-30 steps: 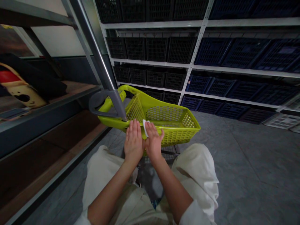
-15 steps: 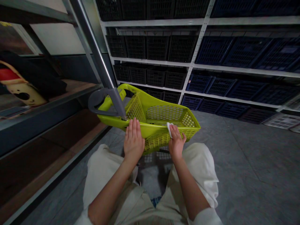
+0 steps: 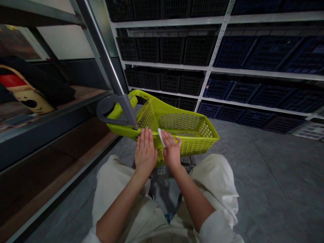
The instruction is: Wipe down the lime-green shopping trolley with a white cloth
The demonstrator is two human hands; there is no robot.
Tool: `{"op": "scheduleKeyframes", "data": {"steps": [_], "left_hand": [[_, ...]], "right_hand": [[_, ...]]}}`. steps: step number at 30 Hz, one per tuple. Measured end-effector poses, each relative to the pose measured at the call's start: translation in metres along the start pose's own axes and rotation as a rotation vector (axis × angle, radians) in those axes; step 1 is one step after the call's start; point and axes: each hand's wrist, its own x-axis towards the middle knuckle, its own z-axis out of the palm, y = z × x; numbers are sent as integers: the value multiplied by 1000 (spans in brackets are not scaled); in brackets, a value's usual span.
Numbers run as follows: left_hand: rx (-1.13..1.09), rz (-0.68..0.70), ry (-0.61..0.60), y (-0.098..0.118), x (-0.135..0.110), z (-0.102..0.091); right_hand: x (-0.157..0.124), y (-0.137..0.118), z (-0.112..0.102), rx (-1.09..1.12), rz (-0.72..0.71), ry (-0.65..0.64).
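Lime-green perforated plastic basket tilted; left hand flat on rim, right hand holding white cloth against it.

Left hand open and flat, fingers extended together and pointing away from the wearer, wrist bent back. Right hand just beside it on its right, fingers lightly curled, thumb side toward the left hand. Bare left forearm and right forearm angle inward from below, converging toward the wrists.
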Motion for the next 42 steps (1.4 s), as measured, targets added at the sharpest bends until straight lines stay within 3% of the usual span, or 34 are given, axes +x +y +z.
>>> {"op": "scheduleKeyframes", "data": {"steps": [5, 9, 13, 18, 21, 23, 29, 32, 38, 42], "left_hand": [[-15, 9, -19, 0, -1, -3], [-14, 10, -12, 1, -1, -4], [-21, 1, -13, 2, 0, -2], [-6, -10, 35, -2, -1, 9], [-10, -12, 41, -5, -1, 9], [-12, -6, 17, -8, -1, 6], [-18, -46, -30, -22, 4, -1], [-30, -53, -18, -32, 8, -1], [-99, -145, 56, -43, 21, -1], [-125, -152, 10, -23, 25, 8]], "right_hand": [[-29, 73, -20, -134, 107, 105], [-35, 91, -25, -159, 212, 182], [-17, 49, -14, -91, 268, 161], [13, -30, 2, 66, 97, -12], [17, -39, 3, 50, 33, -48], [12, -24, 0, -1, 14, -48], [-18, 58, -21, -174, 109, -9], [-29, 87, -32, -247, 146, 27], [-33, 92, -27, -237, 147, 39], [-30, 81, -15, -190, 162, 63]]}}
